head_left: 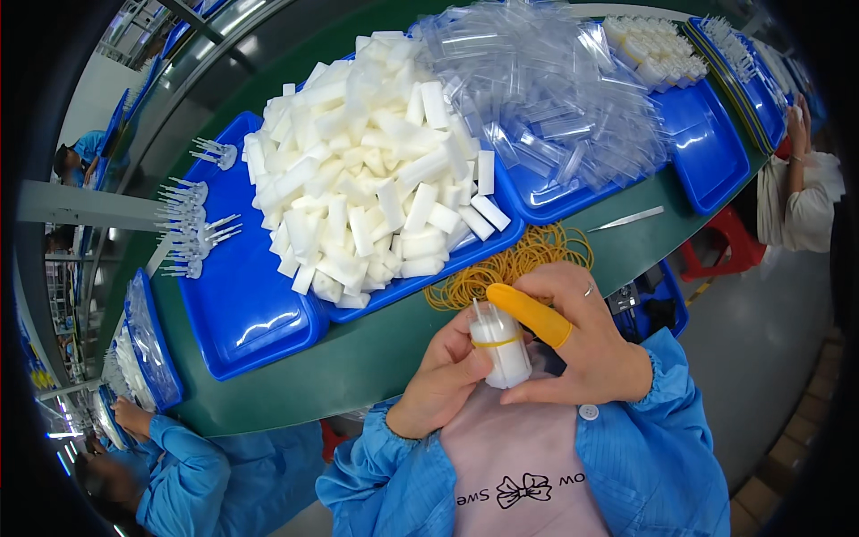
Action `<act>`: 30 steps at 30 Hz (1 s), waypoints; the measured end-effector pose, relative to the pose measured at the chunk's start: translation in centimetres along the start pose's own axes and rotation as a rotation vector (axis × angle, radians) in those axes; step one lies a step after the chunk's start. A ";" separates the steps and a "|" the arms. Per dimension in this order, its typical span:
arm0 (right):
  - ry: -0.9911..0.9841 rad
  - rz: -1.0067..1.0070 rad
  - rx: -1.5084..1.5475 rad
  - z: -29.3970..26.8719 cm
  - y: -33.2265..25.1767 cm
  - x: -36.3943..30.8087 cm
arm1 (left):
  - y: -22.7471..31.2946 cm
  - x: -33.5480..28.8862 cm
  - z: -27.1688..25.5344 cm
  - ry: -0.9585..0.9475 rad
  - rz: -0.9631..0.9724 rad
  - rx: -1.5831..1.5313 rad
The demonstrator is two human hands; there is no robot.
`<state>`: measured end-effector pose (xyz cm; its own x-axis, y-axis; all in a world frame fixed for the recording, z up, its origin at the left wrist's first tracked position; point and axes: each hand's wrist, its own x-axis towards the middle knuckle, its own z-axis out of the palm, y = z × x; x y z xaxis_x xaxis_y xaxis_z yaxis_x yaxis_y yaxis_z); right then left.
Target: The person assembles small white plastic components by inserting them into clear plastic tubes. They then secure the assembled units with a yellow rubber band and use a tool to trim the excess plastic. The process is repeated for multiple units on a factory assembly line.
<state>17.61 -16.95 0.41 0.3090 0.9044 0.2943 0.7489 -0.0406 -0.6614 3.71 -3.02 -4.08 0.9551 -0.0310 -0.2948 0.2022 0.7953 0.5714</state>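
Note:
A small white bundle (508, 365), wrapped in foam with a yellow rubber band round it and thin clear prongs at its top, is held up in front of my chest. My left hand (443, 376) grips its left side between thumb and fingers. On the opposite side, my right hand (598, 351) spans it, the index fingertip in a yellow finger cot (532, 315) at the top and the thumb near the base. My right hand's other fingers are partly hidden behind the bundle. Just beyond lies a heap of yellow rubber bands (514, 262) on the green table (394, 338).
White foam strips (358, 170) are heaped in a blue tray, with clear plastic pieces (546, 98) piled beside it. White pronged parts (186, 228) stand on a blue tray (255, 331) at left. Metal tweezers (626, 218) lie right. Co-workers (210, 465) sit at both sides.

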 end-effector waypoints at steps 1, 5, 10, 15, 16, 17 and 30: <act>-0.016 0.007 -0.022 -0.1 -0.2 0.0 | -0.2 0.0 -0.1 0.006 0.019 0.038; 0.024 0.013 0.070 0.5 0.3 -0.2 | -1.1 0.0 -0.9 -0.086 0.028 -0.186; 0.012 0.036 0.154 0.3 0.7 -0.2 | 0.3 0.0 0.2 -0.048 -0.044 -0.143; 0.019 0.013 0.097 0.2 0.4 0.1 | -0.8 0.1 -0.8 -0.002 0.035 -0.053; 0.027 0.001 0.085 0.3 0.5 0.1 | -1.0 0.1 -0.9 0.011 0.016 -0.056; 0.032 0.005 0.096 0.4 0.5 0.0 | -1.0 0.1 -1.0 0.024 -0.002 -0.058; 0.056 -0.008 0.079 1.0 0.7 0.1 | -0.9 0.2 -0.8 -0.015 0.012 -0.130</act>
<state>17.57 -16.49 -0.66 0.3370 0.8795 0.3361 0.7034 0.0021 -0.7108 3.54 -3.26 -5.24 0.9607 -0.0290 -0.2761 0.1615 0.8673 0.4708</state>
